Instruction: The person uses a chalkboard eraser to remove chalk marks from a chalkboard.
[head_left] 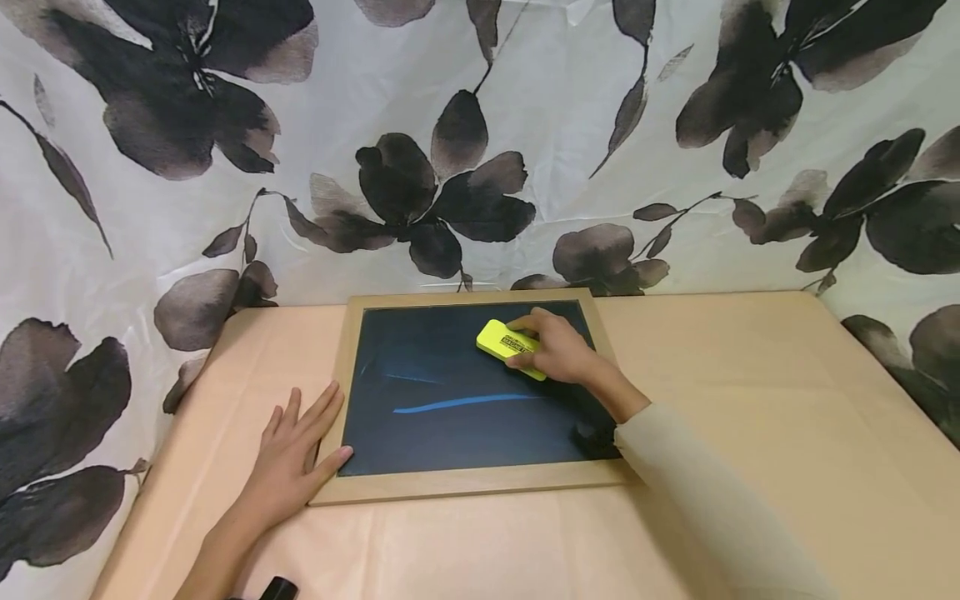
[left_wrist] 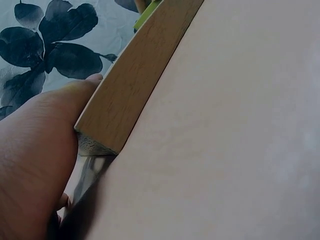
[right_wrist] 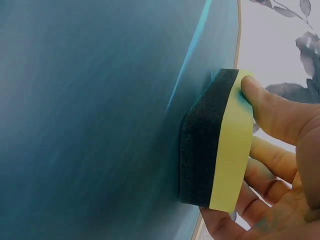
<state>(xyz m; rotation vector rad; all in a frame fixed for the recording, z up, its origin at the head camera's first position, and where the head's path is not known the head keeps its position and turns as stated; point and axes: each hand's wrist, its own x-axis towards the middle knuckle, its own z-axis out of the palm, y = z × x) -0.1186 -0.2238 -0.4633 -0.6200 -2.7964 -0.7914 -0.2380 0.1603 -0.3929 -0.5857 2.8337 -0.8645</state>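
Note:
A wood-framed blackboard [head_left: 457,442] lies on the table, bearing a thick blue chalk line [head_left: 465,403] and a fainter blue streak [head_left: 414,379] above it. My right hand [head_left: 558,348] grips a yellow board eraser [head_left: 495,338] by its edges, over the upper right of the board. In the right wrist view the dark felt of the eraser [right_wrist: 205,145] faces the board and appears to touch it. My left hand [head_left: 288,462] rests at the left side of the frame, fingers extended, with the thumb on the lower left corner.
A pale tablecloth [head_left: 750,375] covers the table around the board. Behind and to the sides hangs a white cloth with dark flowers [head_left: 577,125]. A small black object [head_left: 280,588] shows at the bottom edge, near the left forearm.

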